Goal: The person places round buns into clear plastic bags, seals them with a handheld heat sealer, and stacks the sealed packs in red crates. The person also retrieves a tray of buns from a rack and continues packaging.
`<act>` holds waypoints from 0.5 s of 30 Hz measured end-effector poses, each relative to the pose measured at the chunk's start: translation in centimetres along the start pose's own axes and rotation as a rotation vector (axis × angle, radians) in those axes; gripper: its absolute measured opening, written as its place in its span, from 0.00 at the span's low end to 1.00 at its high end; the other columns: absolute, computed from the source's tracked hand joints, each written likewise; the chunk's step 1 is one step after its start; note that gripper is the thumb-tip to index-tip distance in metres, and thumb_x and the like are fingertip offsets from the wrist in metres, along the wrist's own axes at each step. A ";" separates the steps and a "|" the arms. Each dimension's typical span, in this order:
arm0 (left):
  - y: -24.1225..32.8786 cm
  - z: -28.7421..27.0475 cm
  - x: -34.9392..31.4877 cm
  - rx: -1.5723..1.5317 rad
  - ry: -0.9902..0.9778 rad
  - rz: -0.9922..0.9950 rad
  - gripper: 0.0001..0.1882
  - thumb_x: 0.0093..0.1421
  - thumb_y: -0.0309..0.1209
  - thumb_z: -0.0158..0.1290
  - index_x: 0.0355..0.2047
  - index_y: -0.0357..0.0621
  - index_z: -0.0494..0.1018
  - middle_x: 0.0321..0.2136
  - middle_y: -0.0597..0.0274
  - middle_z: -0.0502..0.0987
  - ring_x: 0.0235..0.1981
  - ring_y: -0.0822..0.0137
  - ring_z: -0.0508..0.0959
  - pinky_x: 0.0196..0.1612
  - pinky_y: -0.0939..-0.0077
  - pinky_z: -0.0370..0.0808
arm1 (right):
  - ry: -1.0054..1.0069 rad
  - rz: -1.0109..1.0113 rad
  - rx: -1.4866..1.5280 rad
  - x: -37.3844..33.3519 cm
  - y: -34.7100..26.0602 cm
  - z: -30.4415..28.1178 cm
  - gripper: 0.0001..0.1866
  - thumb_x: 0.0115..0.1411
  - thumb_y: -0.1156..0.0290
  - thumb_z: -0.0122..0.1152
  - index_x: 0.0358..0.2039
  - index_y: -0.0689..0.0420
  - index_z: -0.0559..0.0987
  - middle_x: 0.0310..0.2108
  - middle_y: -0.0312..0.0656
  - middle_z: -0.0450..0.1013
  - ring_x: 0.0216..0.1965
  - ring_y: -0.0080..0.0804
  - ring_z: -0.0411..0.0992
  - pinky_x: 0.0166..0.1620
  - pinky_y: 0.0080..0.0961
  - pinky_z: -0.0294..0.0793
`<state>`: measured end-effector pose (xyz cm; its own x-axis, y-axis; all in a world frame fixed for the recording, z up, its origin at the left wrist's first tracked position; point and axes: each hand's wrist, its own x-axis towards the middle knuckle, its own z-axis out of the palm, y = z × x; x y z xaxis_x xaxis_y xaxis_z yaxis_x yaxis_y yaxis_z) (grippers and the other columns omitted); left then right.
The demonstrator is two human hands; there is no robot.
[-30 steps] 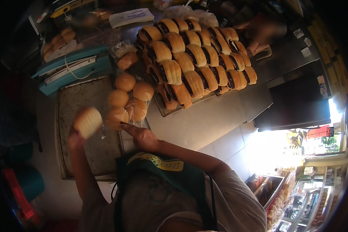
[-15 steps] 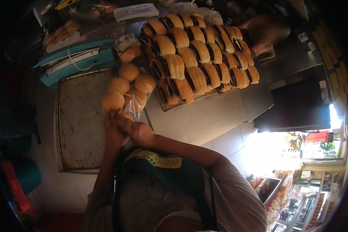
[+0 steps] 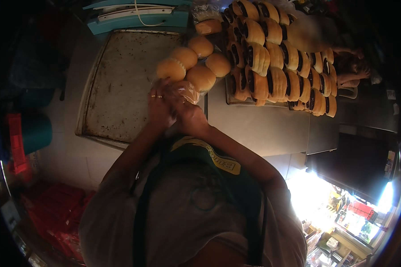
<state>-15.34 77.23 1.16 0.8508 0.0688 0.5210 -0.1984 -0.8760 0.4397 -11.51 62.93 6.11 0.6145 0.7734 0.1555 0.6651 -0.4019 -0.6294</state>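
Observation:
My left hand and my right hand are close together at the near end of a cluster of round golden buns. Both hands are closed, with fingers bent around the gathered edge of a clear plastic bag that shines over the nearest bun. The left fingertips, with a ring on one finger, reach up to the leftmost bun. Plastic also shows beside the right-hand bun. The fingers overlap, so the exact grip on the plastic is partly hidden.
A worn baking tray lies left of the buns, with a teal bag sealer behind it. Rows of dark-filled bread rolls are stacked on a tray at the right. Beyond them is another person's hand.
My view has tilted and shifted, so the counter sits higher and further right in the picture. Both hands stay together at the plastic by the buns.

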 end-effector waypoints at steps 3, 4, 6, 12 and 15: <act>0.4 -2.3 1.1 0.083 -0.200 0.102 0.37 0.46 0.34 0.62 0.60 0.52 0.68 0.67 0.53 0.55 0.68 0.42 0.52 0.62 0.44 0.58 | 0.120 -0.135 0.086 0.1 -0.6 -0.3 0.42 0.45 0.82 0.58 0.64 0.56 0.62 0.51 0.54 0.73 0.38 0.50 0.78 0.38 0.39 0.79; 0.1 -2.9 1.6 0.077 -0.272 0.110 0.37 0.47 0.34 0.62 0.61 0.52 0.67 0.67 0.52 0.54 0.69 0.42 0.50 0.63 0.44 0.58 | 0.150 -0.148 0.082 0.2 -0.8 -0.4 0.42 0.44 0.84 0.57 0.64 0.55 0.62 0.48 0.54 0.74 0.38 0.49 0.78 0.37 0.39 0.80; -0.8 -3.7 2.9 0.077 -0.372 0.152 0.38 0.48 0.34 0.62 0.62 0.51 0.66 0.69 0.50 0.51 0.71 0.42 0.47 0.64 0.46 0.57 | 0.167 -0.168 0.050 0.2 -1.0 -0.6 0.43 0.42 0.86 0.55 0.63 0.53 0.64 0.42 0.54 0.76 0.36 0.48 0.79 0.35 0.39 0.80; -2.2 -1.7 3.2 -0.306 -0.075 -0.141 0.37 0.57 0.33 0.58 0.65 0.42 0.58 0.64 0.46 0.61 0.67 0.47 0.59 0.64 0.60 0.61 | 0.050 -0.075 -0.095 -0.1 -0.4 -1.1 0.38 0.44 0.84 0.53 0.61 0.55 0.66 0.50 0.51 0.74 0.31 0.46 0.78 0.32 0.39 0.80; -2.5 1.1 3.1 -0.480 -0.037 -0.454 0.43 0.54 0.40 0.63 0.65 0.39 0.55 0.57 0.43 0.68 0.58 0.43 0.70 0.56 0.59 0.71 | 0.118 -0.169 -0.100 0.0 -0.2 -0.9 0.37 0.44 0.83 0.54 0.60 0.55 0.68 0.48 0.50 0.75 0.30 0.44 0.78 0.29 0.37 0.80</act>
<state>-11.65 79.13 0.86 0.9154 0.3574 0.1853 -0.0034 -0.4534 0.8913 -11.27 62.57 6.92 0.5328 0.7732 0.3441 0.7977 -0.3231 -0.5091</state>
